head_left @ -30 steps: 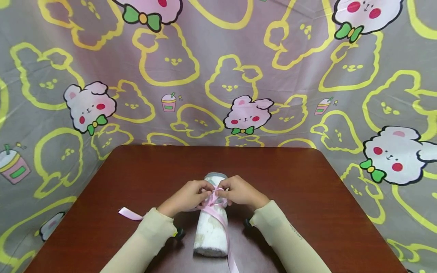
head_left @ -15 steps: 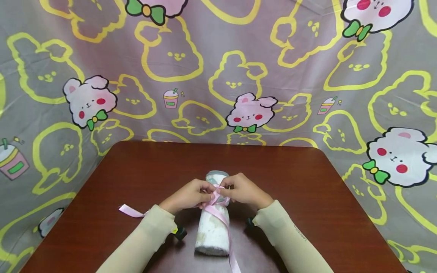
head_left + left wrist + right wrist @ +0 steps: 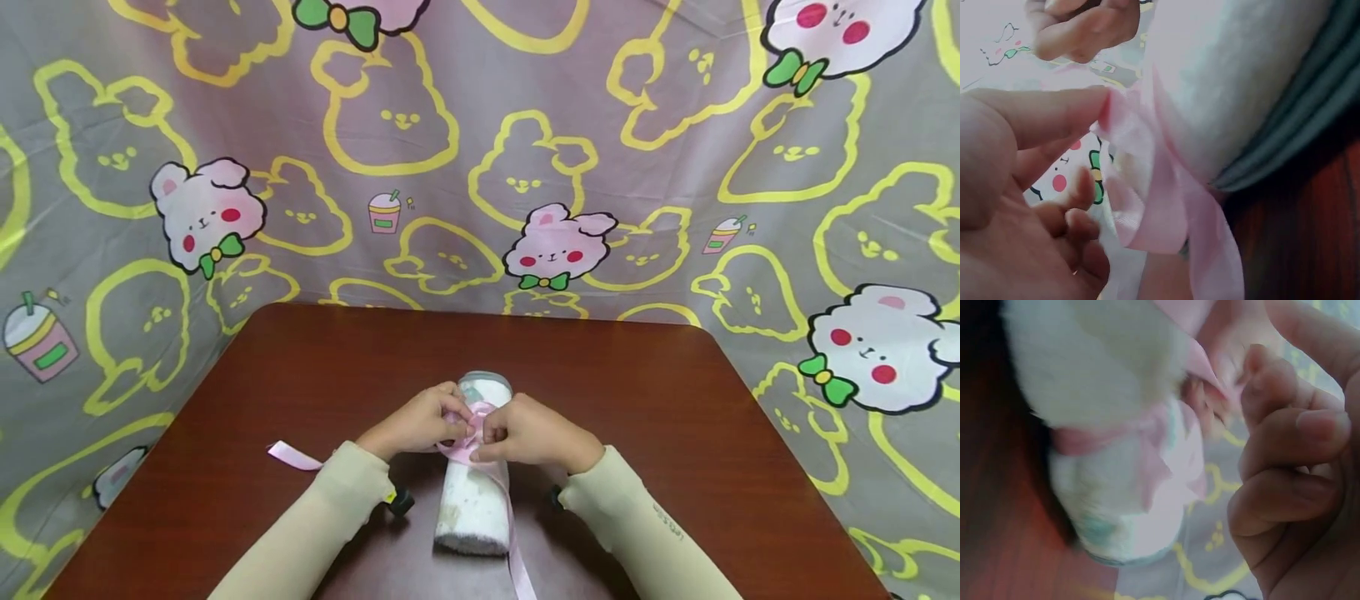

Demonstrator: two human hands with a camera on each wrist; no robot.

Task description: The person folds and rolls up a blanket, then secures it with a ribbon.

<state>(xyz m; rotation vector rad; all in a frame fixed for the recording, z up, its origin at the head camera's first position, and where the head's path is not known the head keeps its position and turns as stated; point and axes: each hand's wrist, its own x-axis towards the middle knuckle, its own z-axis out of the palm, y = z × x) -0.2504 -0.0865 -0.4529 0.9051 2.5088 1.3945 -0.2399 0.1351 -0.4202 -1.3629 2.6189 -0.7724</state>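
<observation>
On the table lies a roll of fuzzy white cloth [image 3: 471, 508] with a grey edge, pointing away from me. A pink satin ribbon [image 3: 455, 452] wraps its upper middle, with one tail hanging toward the near edge. My left hand [image 3: 420, 422] pinches the ribbon [image 3: 1125, 119] between thumb and index finger, beside the roll; its other fingers curl loosely. Just right of the ribbon, my right hand [image 3: 542, 433] has curled fingers [image 3: 1285, 456] with the thumb held apart, and no ribbon shows between them. Part of the ribbon's crossing is hidden behind the fingers.
The brown table [image 3: 360, 367] runs back to a grey curtain [image 3: 450, 83] printed with rabbits, which also closes both sides. A loose ribbon end [image 3: 295, 456] lies left of the left forearm. Dark wrist gear sits under both cuffs.
The right hand, which pinched the ribbon beside the left fingertips, has let go and dropped slightly nearer, its thumb apart. The left hand keeps its pinch. The head view has shifted slightly.
</observation>
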